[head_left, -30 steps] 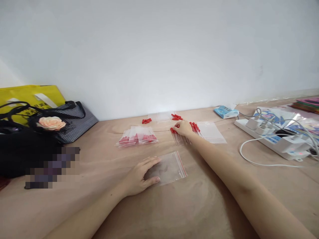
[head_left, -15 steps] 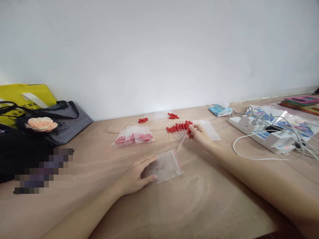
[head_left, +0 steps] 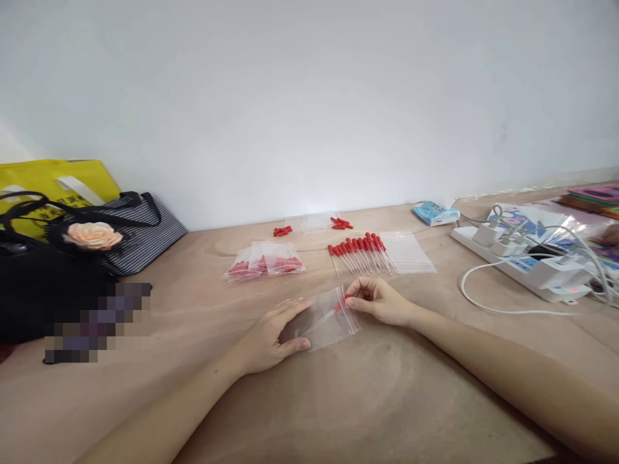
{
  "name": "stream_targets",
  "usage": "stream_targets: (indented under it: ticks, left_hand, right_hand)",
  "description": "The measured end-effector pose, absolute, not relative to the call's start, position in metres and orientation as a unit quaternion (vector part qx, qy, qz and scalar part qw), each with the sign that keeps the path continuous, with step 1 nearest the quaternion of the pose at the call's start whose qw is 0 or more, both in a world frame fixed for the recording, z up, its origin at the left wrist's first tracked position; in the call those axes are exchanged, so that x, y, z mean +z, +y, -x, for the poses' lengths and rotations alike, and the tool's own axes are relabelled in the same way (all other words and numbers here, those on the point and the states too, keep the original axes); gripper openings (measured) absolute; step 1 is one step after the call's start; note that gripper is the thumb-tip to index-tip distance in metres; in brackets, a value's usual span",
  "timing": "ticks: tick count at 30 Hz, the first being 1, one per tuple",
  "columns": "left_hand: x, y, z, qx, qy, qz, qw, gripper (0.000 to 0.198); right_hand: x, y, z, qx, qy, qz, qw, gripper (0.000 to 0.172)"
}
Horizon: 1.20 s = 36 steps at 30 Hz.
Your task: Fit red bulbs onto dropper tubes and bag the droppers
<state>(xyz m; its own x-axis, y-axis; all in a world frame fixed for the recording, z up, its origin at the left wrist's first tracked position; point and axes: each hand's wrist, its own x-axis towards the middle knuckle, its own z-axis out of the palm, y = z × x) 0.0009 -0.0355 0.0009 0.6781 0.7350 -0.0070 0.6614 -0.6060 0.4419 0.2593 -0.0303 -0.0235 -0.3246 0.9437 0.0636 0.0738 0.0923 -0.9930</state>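
A clear zip bag lies flat on the table, its red-lined opening to the right. My left hand rests on the bag's left side, thumb and fingers apart. My right hand pinches the red bulb of a dropper at the opening; the clear stem lies within the bag. Behind, a row of red-topped droppers is laid out side by side. Filled bags with red bulbs overlap to the left of that row. Loose red bulbs sit near the wall.
Flat bags lie right of the dropper row. A white power strip with cables and a blue packet are farther right. Striped and yellow bags stand at the left. Part of another person's hand shows at the right edge.
My right hand has come from the dropper row toward me, bringing one dropper to the clear bag; its stem is now inside. My left hand stays on the bag.
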Motion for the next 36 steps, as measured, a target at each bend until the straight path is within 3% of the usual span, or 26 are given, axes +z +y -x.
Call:
stream_targets:
  ticks: [7, 12, 14, 17, 19, 24, 29, 36]
  left_hand:
    - [0.002, -0.035, -0.004, 0.092, 0.391, -0.893, 0.202, 0.058]
    - [0.004, -0.035, -0.007, 0.098, 0.379, -0.898, 0.202, 0.055]
    - [0.003, -0.034, -0.006, 0.109, 0.374, -0.9, 0.198, 0.053]
    - [0.002, -0.032, 0.001, 0.155, 0.348, -0.905, 0.187, 0.048]
    - [0.003, -0.032, 0.007, 0.18, 0.33, -0.909, 0.182, 0.045]
    - [0.008, -0.035, 0.02, 0.158, 0.317, -0.915, 0.192, 0.045]
    - [0.01, -0.035, 0.02, 0.13, 0.346, -0.906, 0.205, 0.049]
    - [0.011, -0.034, 0.019, 0.123, 0.343, -0.905, 0.219, 0.048]
  right_hand:
    - [-0.022, -0.038, -0.251, 0.338, -0.787, 0.388, 0.341, 0.017]
    - [-0.004, -0.023, -0.263, 0.337, -0.84, 0.357, 0.232, 0.022]
    - [0.001, -0.007, -0.266, 0.305, -0.822, 0.436, 0.203, 0.019]
    - [0.006, 0.019, -0.258, 0.134, -0.769, 0.591, 0.202, 0.01]
    - [0.006, 0.033, -0.244, 0.095, -0.741, 0.634, 0.197, 0.014]
    - [0.004, 0.056, -0.213, 0.089, -0.698, 0.691, 0.165, 0.03]
    - [0.003, 0.064, -0.199, 0.112, -0.674, 0.712, 0.163, 0.03]
    - [0.01, 0.057, -0.212, 0.183, -0.7, 0.633, 0.275, 0.032]
